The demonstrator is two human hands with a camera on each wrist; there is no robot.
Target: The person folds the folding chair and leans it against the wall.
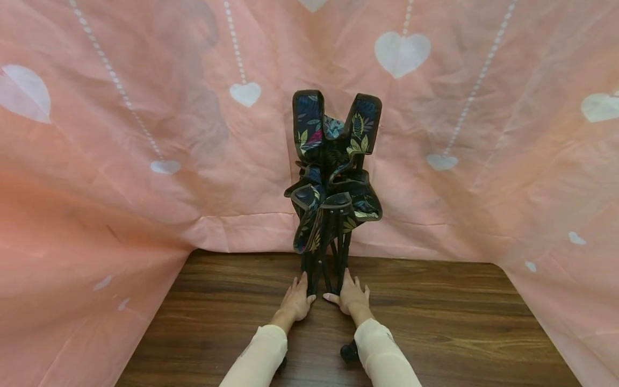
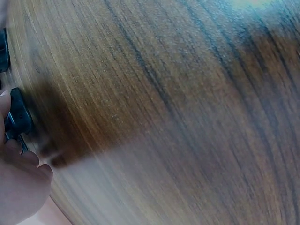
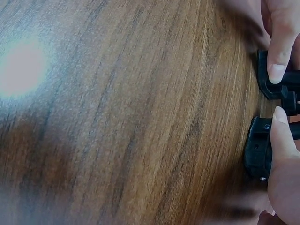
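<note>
A folded camp chair with dark floral fabric and thin black legs stands upright in the head view, against the pink cloth. My left hand grips its left legs close to the floor, fingers on the outer side. On the other side, my right hand holds the right legs low down, thumb pointing inward. In the right wrist view, one thumb lies on each black plastic foot of the chair. Part of my left hand shows beside a foot in the left wrist view; most fingers are hidden.
The brown wood-grain surface stretches around the chair. Pink cloth with white hearts rises behind it and along both sides. Small black round ends show by my forearms.
</note>
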